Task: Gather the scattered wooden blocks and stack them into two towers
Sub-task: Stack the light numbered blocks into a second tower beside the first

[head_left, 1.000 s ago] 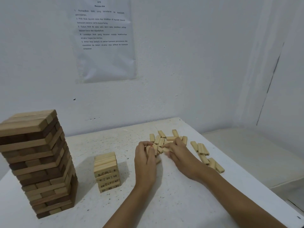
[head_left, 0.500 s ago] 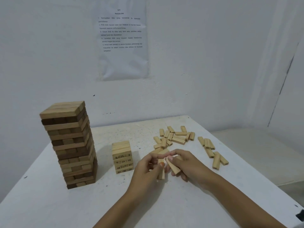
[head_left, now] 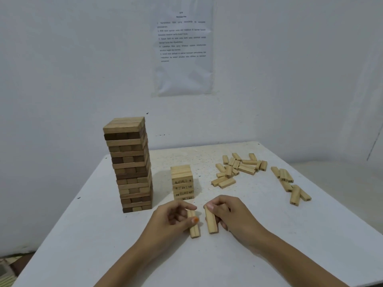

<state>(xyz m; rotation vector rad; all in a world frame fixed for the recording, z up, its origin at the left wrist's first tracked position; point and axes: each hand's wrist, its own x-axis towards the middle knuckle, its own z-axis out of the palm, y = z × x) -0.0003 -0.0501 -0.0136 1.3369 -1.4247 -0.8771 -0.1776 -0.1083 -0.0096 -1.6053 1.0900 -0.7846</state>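
Observation:
My left hand (head_left: 172, 219) holds a pale wooden block (head_left: 194, 228) between thumb and fingers, just in front of the short numbered tower (head_left: 182, 182). My right hand (head_left: 232, 216) grips a second pale block (head_left: 211, 221) beside it, a small gap between the two blocks. A tall tower (head_left: 129, 164) of darker and lighter blocks stands to the left of the short one. Several loose blocks (head_left: 236, 168) lie scattered at the back of the white table (head_left: 83, 235), and a smaller group of loose blocks (head_left: 290, 185) lies near the right edge.
A printed sheet (head_left: 183, 48) hangs on the white wall behind the table. The table's right edge runs close past the smaller block group, with a pale surface (head_left: 342, 183) lower down beyond it.
Both hands have drawn back from the scattered pile toward me, each carrying a block. They now sit in front of the short tower, and the view has shifted left.

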